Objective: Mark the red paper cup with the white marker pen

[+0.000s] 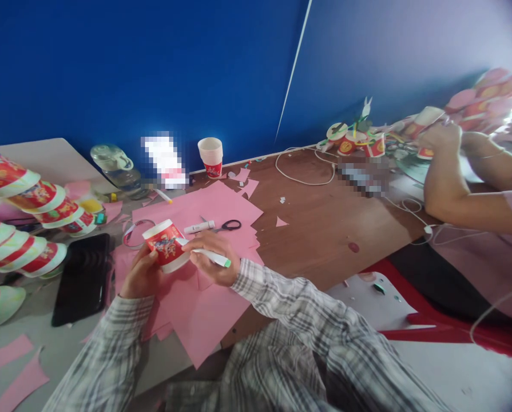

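Note:
My left hand (144,272) is closed around a red and white paper cup (166,247), which is tilted over a spread of pink paper sheets (215,335). A white marker with a green end (213,257) is gripped in my right hand (215,260), its tip against or very near the printed side of the cup. Just beyond my right hand lie a white glue stick or capped tube (199,226) and dark-handled scissors (231,225), whose blades are partly hidden.
Stacked paper cups (45,200) and a black phone (82,279) stand at the left. Near the blue wall are a plastic bottle (118,169) and a cup stack (211,157). A white cable (305,183) curls across the table. At right, another person's hands (440,140) hold a cup.

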`<state>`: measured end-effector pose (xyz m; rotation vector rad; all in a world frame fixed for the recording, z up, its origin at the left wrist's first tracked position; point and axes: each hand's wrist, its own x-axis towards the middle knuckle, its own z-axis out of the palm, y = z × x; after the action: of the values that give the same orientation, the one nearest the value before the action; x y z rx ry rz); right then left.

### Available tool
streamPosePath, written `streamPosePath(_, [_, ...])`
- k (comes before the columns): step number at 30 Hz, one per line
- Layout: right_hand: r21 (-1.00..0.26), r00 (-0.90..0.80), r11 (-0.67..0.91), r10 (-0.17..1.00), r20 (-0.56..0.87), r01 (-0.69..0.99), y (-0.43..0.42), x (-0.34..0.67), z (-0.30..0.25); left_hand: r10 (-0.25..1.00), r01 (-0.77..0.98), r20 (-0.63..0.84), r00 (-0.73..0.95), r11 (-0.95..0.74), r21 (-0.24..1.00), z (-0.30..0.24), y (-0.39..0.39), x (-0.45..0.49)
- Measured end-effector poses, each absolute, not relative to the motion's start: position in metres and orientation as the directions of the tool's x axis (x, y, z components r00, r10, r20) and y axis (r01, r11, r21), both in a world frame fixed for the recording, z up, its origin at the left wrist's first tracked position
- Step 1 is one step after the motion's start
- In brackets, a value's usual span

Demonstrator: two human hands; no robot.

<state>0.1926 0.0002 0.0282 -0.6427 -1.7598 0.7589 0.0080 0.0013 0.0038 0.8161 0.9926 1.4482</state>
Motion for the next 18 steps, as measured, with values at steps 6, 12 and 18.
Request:
streamPosePath(6, [-0.69,-0.339,0.719,0.67,0.66,0.078,-0.0028,0.1923,0.0259,0.99,-0.412,-0.049,-0.132,-0.009,0.911,0.0025,0.0024,0.0045])
streamPosePath(12, [-0.759,-0.247,0.648,0.747,0.617,0.064,0.001,0.194,0.0306,0.995,-0.426,-0.051,-0.086,0.009,0.905,0.0072,0.0006,0.0087])
streamPosePath(18, [-0.726,-0.282,0.684,0.712,0.643,0.069,0.0008,0.193,0.0285,0.994,-0.442,-0.071,-0.085,0.026,0.897,0.0092,0.0003,0.01])
